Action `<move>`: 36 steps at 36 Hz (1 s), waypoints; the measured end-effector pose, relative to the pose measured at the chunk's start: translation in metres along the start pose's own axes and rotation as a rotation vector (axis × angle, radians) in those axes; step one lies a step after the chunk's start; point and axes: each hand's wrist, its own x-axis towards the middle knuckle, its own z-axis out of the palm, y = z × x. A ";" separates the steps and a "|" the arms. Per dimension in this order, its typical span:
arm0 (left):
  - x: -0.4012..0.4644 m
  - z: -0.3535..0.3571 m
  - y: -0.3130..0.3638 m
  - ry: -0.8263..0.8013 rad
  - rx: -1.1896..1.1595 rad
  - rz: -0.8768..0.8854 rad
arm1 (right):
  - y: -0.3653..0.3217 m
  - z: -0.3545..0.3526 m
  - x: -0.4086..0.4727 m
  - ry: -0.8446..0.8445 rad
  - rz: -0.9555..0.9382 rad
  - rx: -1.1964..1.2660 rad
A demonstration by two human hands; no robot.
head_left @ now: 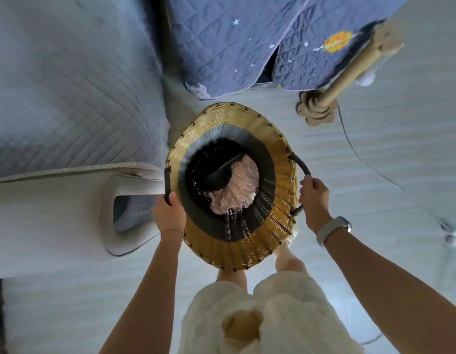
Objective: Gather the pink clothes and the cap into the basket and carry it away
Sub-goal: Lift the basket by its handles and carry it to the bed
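A tall woven basket, yellow at the rim and dark lower down, hangs in front of me above the floor. Pink clothes lie at its bottom, with a dark cap resting on their left side. My left hand is closed around the basket's dark left handle. My right hand grips the dark loop handle on the right side. My legs and pale shorts show below the basket.
A bed with a pale quilted cover fills the left. A blue quilted blanket with stars and a planet hangs at the top. A beige flower-shaped stand sits at upper right. Pale floor lies to the right.
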 end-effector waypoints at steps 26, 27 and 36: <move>-0.240 0.302 0.296 -0.263 0.244 0.648 | 0.064 -0.398 0.130 0.552 0.277 0.354; -0.246 0.310 0.310 -0.277 0.244 0.672 | 0.059 -0.409 0.139 0.571 0.262 0.345; -0.260 0.388 0.419 -0.360 0.238 0.648 | -0.018 -0.476 0.249 0.653 0.094 0.178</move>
